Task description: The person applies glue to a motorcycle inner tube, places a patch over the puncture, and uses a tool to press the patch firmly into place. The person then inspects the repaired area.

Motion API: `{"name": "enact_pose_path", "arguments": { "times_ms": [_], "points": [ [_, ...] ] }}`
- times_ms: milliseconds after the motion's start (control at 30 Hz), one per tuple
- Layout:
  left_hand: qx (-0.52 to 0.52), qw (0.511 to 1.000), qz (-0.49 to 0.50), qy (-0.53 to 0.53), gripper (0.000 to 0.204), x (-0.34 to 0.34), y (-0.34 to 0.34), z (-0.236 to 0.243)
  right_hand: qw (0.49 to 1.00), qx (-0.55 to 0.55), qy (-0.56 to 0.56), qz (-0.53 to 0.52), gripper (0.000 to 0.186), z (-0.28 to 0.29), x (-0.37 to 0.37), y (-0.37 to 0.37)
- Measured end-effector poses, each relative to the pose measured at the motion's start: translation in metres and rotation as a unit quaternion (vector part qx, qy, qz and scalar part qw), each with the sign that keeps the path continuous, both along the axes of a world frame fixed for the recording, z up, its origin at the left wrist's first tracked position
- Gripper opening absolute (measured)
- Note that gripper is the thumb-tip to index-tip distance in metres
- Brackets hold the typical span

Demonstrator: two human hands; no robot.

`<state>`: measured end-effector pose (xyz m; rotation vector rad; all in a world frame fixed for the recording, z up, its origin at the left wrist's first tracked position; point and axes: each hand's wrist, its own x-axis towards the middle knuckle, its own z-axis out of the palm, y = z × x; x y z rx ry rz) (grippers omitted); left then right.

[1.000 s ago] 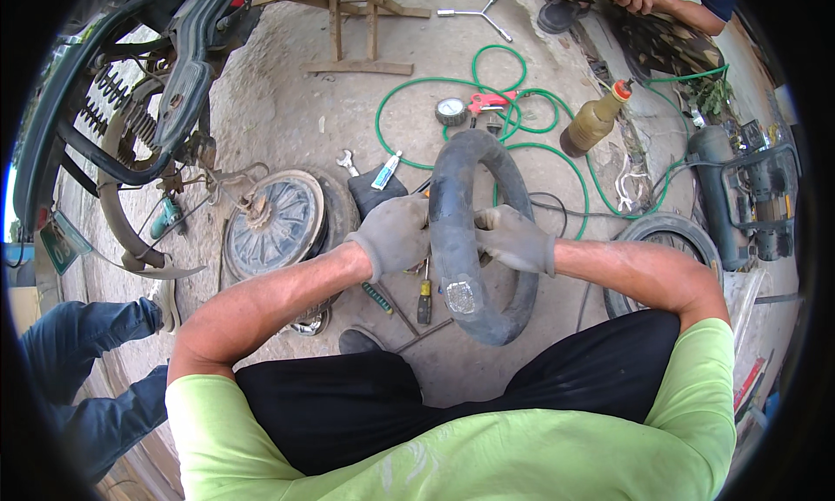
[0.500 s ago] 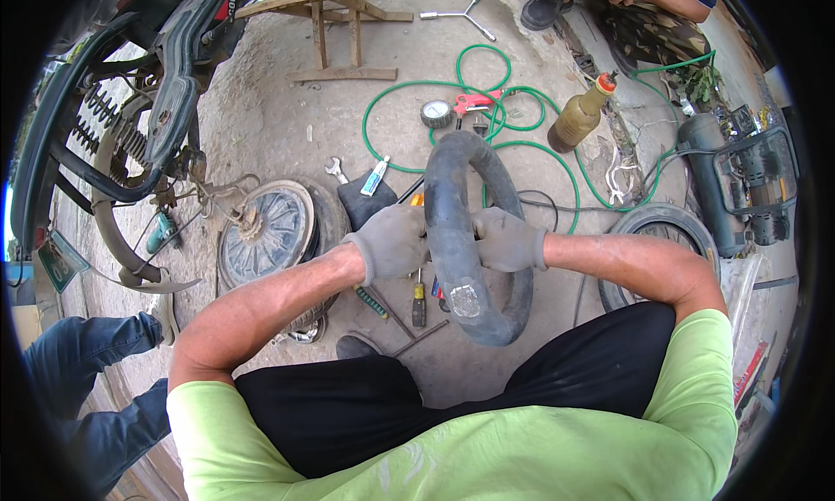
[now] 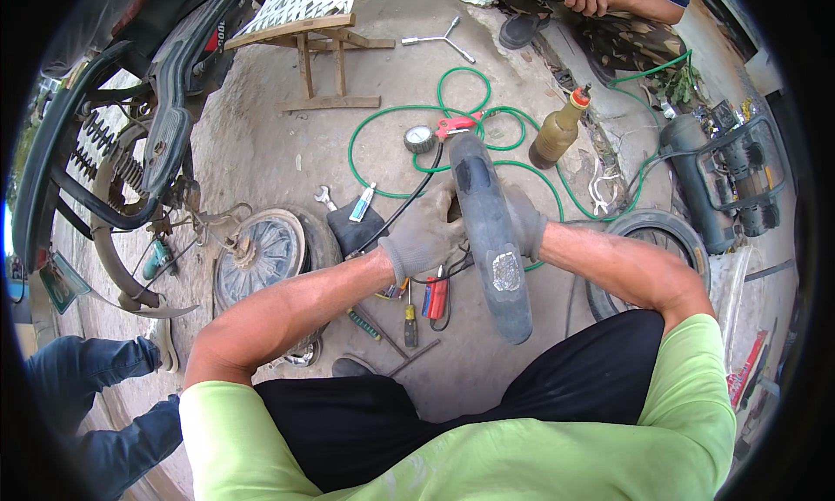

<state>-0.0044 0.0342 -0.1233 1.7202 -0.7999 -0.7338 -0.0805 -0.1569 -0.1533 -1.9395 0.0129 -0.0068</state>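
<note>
- round black rubber tube (image 3: 487, 210), mid-frame, already bears silvery patch (image 3: 505, 272);
- tube not yet inside round black tyre (image 3: 668, 220), right of frame;
- grey-gloved left hand (image 3: 426, 233), right hand (image 3: 525, 221) flank it; cannot tell their grip

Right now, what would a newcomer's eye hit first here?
The black inner tube with its silvery patch, mid-view, between the gloved left grip and right grip. Next, the bright green hose, looped on the ground beyond it, with a red handle and round gauge. Then the olive-brown bottle with a red cap, right of those.
</note>
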Motion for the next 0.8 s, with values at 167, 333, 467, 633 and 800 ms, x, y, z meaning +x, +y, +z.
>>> {"name": "enact_pose_path", "arguments": {
  "times_ms": [167,333,467,633,800],
  "points": [
    [-0.056,0.994,-0.012,0.09,0.062,-0.008,-0.04,0.006,0.812,0.53,0.184,-0.16,0.02,-0.07,0.016,-0.032],
    [-0.092,0.993,-0.022,0.068,0.066,-0.008,-0.05,0.008,0.777,0.583,0.174,-0.163,0.017,-0.041,0.016,-0.034],
    [-0.093,0.994,-0.043,0.047,0.063,-0.015,-0.054,0.005,0.825,0.529,0.164,-0.116,0.019,-0.022,0.005,-0.041],
    [-0.038,0.994,-0.09,0.059,0.065,-0.015,-0.049,0.021,0.884,0.435,0.17,-0.026,0.024,-0.02,-0.002,-0.053],
    [-0.029,0.974,-0.154,0.166,0.083,-0.015,-0.042,0.041,0.871,0.449,0.198,0.01,0.03,-0.011,-0.003,-0.055]
  ]
}}
